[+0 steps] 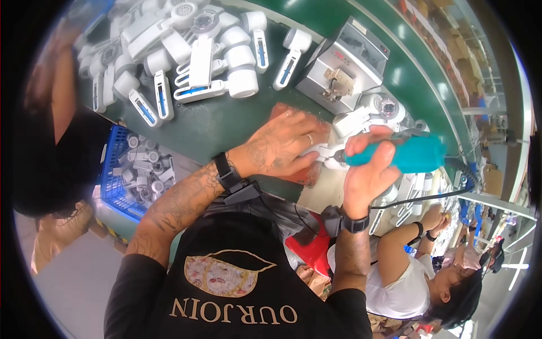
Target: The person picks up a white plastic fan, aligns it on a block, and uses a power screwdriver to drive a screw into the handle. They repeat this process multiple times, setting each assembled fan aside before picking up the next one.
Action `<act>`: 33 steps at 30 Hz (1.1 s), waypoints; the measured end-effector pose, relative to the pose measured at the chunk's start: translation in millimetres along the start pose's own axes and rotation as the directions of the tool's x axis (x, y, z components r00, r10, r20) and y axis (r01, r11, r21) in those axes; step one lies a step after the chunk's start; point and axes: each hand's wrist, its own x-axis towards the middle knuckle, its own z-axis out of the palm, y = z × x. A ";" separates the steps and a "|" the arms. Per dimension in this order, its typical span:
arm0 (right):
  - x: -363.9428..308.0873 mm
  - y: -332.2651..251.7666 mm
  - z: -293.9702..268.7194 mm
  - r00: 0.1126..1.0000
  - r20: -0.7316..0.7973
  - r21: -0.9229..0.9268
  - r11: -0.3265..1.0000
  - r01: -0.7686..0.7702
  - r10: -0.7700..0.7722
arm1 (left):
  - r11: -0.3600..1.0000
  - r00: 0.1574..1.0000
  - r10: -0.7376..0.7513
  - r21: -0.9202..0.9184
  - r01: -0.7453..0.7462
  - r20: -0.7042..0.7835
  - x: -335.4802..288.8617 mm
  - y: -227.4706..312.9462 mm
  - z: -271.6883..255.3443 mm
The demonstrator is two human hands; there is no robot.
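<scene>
My right hand [370,172] is wrapped round a teal electric screwdriver [415,155], which lies sideways with its tip pointing left. The tip meets a white plastic piece [332,157] on the bench. My left hand [285,141] lies over a reddish-brown pad [294,175], its fingers closed on that same white piece and partly hiding it. A black cable [418,198] trails past my right wrist. The screw, if there is one, is too small to make out.
A heap of white round-headed devices [195,62] covers the far left of the green bench. Behind my hands stands a silver machine [344,65]. More white parts [384,107] lie right of it. A blue crate [116,186] holds similar parts. People work on both sides, one in a white shirt [398,288].
</scene>
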 end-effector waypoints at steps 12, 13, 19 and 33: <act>-19.1 14.4 -2.5 1.000 -0.013 -0.029 1.000 -0.009 0.009 | 1.000 0.998 0.003 0.010 -0.003 0.065 -0.4 0.4 2.4; -19.2 15.3 -3.1 1.000 -0.004 -0.003 1.000 -0.005 0.005 | 1.000 0.998 0.008 0.027 -0.010 0.061 -0.3 0.9 2.3; -18.8 17.9 1.7 0.999 0.021 0.063 0.997 -0.045 0.044 | 1.000 1.000 -0.001 0.010 0.001 0.010 3.1 -0.8 -5.1; -71.8 -56.8 -33.2 0.832 -0.551 0.109 0.982 0.157 -0.072 | 0.447 0.930 -0.207 0.816 0.365 -0.303 -118.2 -153.0 -173.4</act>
